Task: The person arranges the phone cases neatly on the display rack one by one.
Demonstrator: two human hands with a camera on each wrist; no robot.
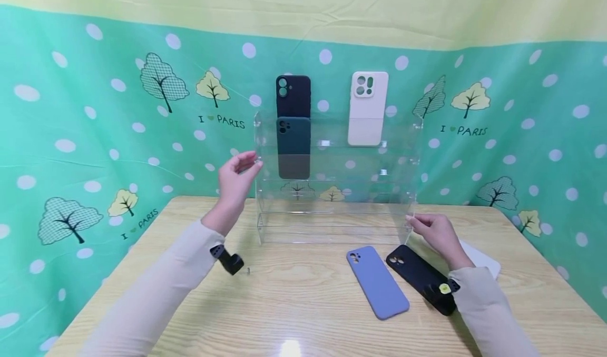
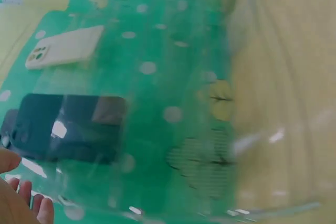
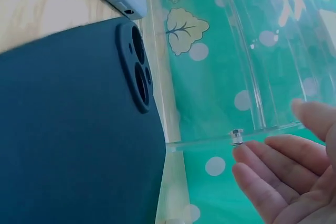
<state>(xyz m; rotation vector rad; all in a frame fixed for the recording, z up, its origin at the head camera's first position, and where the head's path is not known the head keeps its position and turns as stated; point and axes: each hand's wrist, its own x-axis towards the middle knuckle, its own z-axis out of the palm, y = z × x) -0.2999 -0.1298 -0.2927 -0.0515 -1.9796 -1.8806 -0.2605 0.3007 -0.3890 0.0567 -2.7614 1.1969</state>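
A clear acrylic display rack [image 1: 332, 235] with several tiers stands on the table. My left hand [image 1: 235, 180] holds its left side panel at mid-height, thumb and fingers at the edge; that hand [image 2: 21, 198] shows only partly in the left wrist view. Low on the right side panel, my right hand [image 1: 438, 236] has its thumb on one side and its fingers on the other, beside a metal screw [image 3: 237, 136]. Leaning on the rack are a black phone case [image 1: 294, 101], a dark teal phone case [image 1: 294, 149] and a white phone case [image 1: 368, 107].
A lavender-blue phone case [image 1: 378, 283] lies before the rack's right half. Beside it is another black phone case [image 1: 417, 275], partly under the right wrist. A white case-like piece [image 1: 481, 259] sits behind that forearm. A patterned green cloth [image 1: 118, 151] hangs behind the wooden table [image 1: 284, 315].
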